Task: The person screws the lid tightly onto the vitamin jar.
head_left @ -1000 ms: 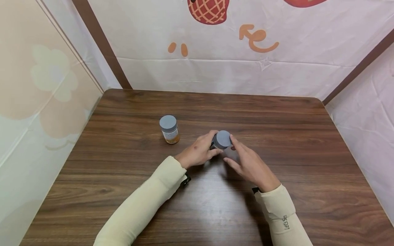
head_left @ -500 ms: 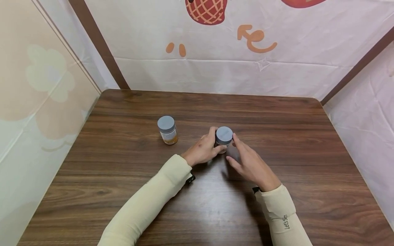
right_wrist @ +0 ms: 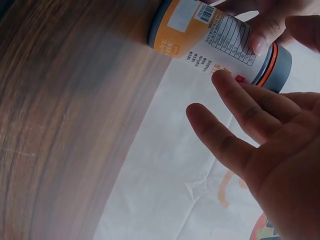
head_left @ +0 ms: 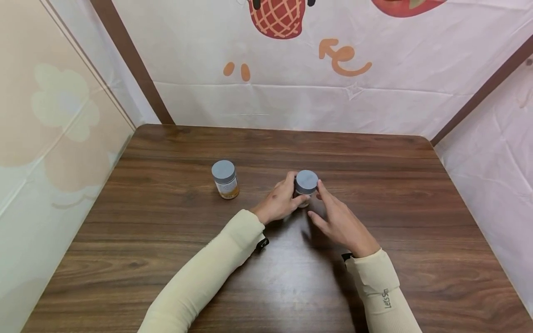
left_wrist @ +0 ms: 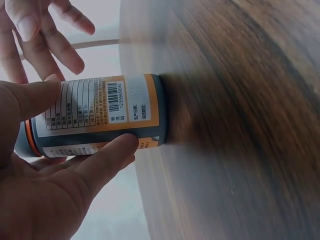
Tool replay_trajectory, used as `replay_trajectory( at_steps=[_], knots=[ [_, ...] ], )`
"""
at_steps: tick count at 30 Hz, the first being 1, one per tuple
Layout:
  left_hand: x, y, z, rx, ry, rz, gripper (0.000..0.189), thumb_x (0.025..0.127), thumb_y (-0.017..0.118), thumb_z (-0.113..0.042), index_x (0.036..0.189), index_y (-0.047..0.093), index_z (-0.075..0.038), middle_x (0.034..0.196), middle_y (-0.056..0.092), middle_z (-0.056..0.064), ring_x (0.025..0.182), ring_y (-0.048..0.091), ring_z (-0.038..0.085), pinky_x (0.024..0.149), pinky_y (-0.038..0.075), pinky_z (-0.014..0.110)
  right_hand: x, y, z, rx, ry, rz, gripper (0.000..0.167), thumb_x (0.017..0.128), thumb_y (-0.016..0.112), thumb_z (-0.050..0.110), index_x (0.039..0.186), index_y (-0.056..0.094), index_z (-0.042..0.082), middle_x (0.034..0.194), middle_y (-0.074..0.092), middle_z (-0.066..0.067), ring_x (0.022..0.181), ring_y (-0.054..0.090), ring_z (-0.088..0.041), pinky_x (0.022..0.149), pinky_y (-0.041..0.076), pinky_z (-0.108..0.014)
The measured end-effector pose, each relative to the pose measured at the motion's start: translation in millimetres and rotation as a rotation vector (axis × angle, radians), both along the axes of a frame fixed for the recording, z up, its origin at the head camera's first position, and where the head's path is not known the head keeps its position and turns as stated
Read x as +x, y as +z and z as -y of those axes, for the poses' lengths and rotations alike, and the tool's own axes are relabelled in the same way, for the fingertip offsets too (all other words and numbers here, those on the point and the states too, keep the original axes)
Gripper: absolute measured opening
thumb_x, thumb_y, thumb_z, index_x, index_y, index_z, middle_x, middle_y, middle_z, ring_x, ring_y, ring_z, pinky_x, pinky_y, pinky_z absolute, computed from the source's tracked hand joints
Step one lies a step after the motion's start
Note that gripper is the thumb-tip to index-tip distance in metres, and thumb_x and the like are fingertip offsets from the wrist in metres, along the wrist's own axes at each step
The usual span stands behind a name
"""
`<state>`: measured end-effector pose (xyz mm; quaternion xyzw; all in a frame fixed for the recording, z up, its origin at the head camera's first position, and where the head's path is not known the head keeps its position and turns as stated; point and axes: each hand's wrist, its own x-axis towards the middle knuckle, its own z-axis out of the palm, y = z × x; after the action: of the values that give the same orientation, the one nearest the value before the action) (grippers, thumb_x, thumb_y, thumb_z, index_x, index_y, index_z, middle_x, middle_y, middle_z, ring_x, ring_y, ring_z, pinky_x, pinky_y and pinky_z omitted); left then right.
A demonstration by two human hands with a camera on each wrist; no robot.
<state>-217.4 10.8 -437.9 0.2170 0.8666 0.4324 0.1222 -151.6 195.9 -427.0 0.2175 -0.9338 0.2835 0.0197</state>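
Note:
A supplement jar with a grey-blue lid and an orange-and-white label stands upright at the middle of the table. My left hand grips it from the left, thumb in front and fingers behind. In the left wrist view the jar's barcode label shows between thumb and fingers, its dark base at the tabletop. On the other side is my right hand, fingers extended and loosely spread. Its fingertips come close to the jar's side below the lid; whether they touch cannot be told.
A second jar of the same look stands upright to the left, behind the left forearm. Both stand on a dark wood-grain table. Printed white cloth hangs along the table's far edge and sides.
My left hand has carried the jar slightly right and away from me, and its tilt has straightened to upright. My right hand has barely moved, staying beside the lid.

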Motion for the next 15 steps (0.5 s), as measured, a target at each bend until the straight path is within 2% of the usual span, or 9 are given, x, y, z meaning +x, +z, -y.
replay_trajectory(
  at_steps=[5, 15],
  knots=[
    [-2.2, -0.4, -5.2, -0.003, 0.007, 0.002, 0.064, 0.099, 0.065, -0.024, 0.148, 0.029, -0.003, 0.139, 0.052, 0.020, 0.127, 0.052, 0.028, 0.103, 0.043, 0.044, -2.4, -2.6, -3, -0.018, -0.007, -0.024, 0.080, 0.095, 0.067, 0.008, 0.153, 0.016, -0.012, 0.132, 0.055, -0.033, 0.120, 0.057, -0.043, 0.095, 0.047, -0.056],
    [-6.6, -1.6, -14.9, 0.016, 0.007, -0.020, 0.063, 0.099, 0.065, -0.022, 0.146, 0.030, -0.002, 0.139, 0.053, 0.020, 0.127, 0.053, 0.027, 0.104, 0.042, 0.042, -7.6, -3.3, -9, -0.029, -0.049, 0.013, 0.080, 0.096, 0.066, 0.011, 0.154, 0.015, -0.011, 0.133, 0.055, -0.032, 0.122, 0.056, -0.043, 0.097, 0.045, -0.056]
  ],
)
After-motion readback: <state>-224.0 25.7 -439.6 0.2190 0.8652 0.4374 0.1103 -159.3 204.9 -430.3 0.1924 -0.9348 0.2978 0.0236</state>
